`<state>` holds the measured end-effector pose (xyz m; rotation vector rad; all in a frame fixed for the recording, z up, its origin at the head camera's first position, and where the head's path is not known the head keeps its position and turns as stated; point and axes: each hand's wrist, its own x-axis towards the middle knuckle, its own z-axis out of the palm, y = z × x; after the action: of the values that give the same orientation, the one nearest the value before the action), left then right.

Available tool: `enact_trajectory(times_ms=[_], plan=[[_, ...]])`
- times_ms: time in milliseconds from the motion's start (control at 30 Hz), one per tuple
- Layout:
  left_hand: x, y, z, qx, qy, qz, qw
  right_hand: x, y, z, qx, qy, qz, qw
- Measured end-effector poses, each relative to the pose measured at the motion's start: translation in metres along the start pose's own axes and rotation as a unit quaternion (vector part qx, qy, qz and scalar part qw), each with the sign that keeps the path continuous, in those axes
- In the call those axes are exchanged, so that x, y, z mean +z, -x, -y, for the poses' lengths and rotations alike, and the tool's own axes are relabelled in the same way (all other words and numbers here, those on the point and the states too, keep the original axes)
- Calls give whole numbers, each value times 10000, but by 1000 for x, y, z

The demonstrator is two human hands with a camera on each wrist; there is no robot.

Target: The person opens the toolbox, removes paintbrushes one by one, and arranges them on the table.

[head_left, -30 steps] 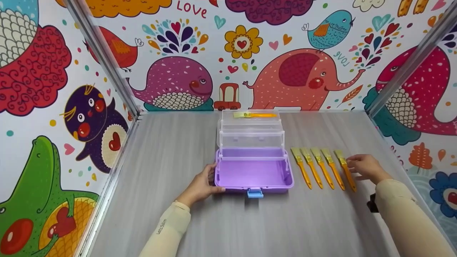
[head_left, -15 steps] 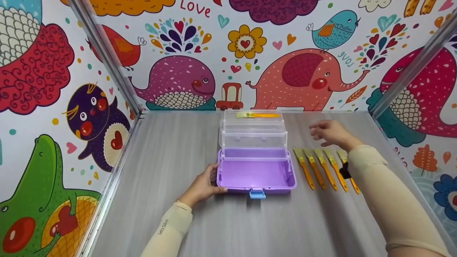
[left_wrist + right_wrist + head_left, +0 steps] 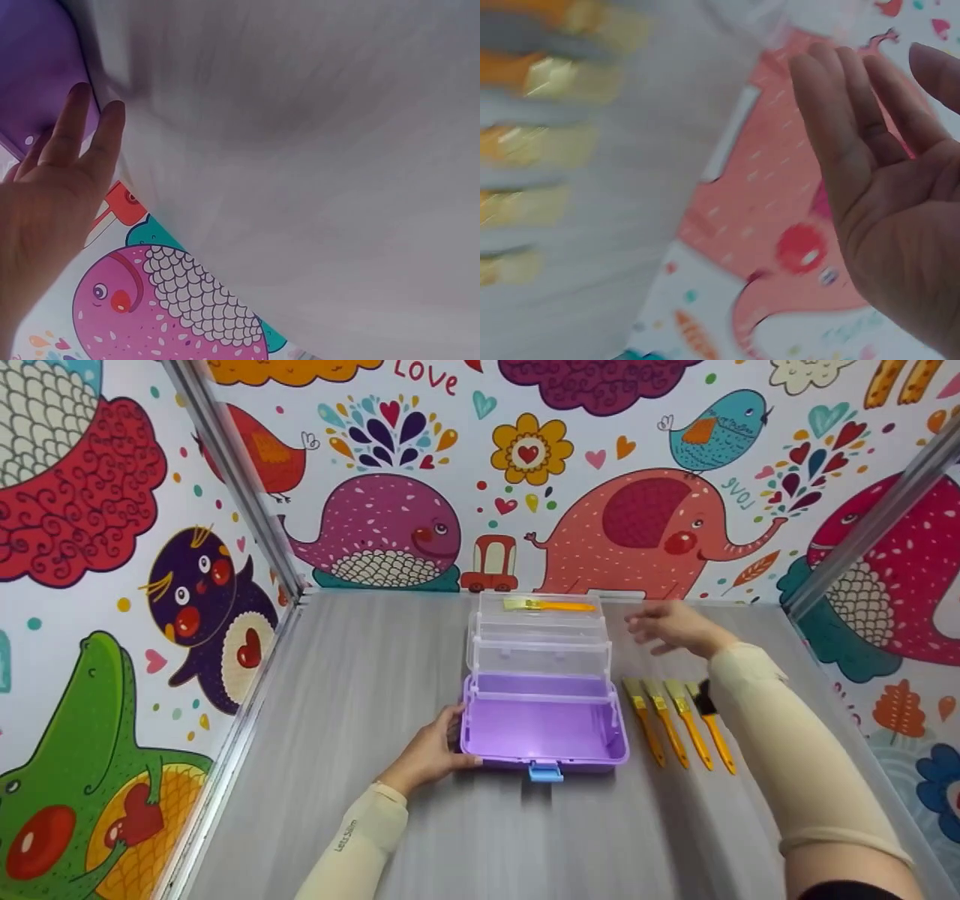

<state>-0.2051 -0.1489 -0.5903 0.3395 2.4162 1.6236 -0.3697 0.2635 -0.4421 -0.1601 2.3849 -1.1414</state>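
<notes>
A purple toolbox [image 3: 540, 731] stands unfolded, its clear trays [image 3: 540, 660] raised in steps behind the base. A paintbrush [image 3: 551, 605] with a yellow-orange handle lies in the topmost clear tray. At the front left corner my left hand [image 3: 431, 750] holds the base, thumb at the front rim and fingers along the side; the left wrist view shows those fingers [image 3: 67, 142] against the purple wall. My right hand [image 3: 679, 628] hovers right of the trays, nothing in it, its fingers fairly straight in the right wrist view, palm [image 3: 915, 202] showing.
Several paintbrushes [image 3: 684, 720] lie in a row right of the toolbox, bristles away from me; the right forearm covers part of the row. A blue latch [image 3: 545, 771] juts from the toolbox front. Printed walls with metal corner posts [image 3: 240, 480] enclose the grey table [image 3: 360, 675].
My right hand has left the rightmost paintbrush in the row and moved left and back, toward the raised trays. My left hand stays at the toolbox corner. The head view has shifted slightly.
</notes>
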Motion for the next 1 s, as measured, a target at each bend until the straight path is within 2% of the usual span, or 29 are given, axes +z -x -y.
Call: enact_trajectory(times_ms=[167, 333, 500, 700, 867, 1000], plan=[[4, -2, -2, -113, -38, 19, 9999, 21, -39, 40, -420, 660, -369, 9963], [7, -4, -6, -158, -66, 4, 9999, 40, -69, 62, -709, 1367, -604, 9862], [8, -4, -8, -199, -160, -22, 9997, 54, -91, 69, -869, 1799, -770, 9768], [6, -2, -7, -244, -279, -39, 9993, 66, -106, 70, -818, 2360, -693, 9658], [0, 1, -5, -279, -318, -140, 9990, 74, -117, 74, -905, 2821, -781, 9519], [-1, 1, -3, -182, -427, -178, 9988, 76, -120, 73, -993, 3143, -917, 9397]])
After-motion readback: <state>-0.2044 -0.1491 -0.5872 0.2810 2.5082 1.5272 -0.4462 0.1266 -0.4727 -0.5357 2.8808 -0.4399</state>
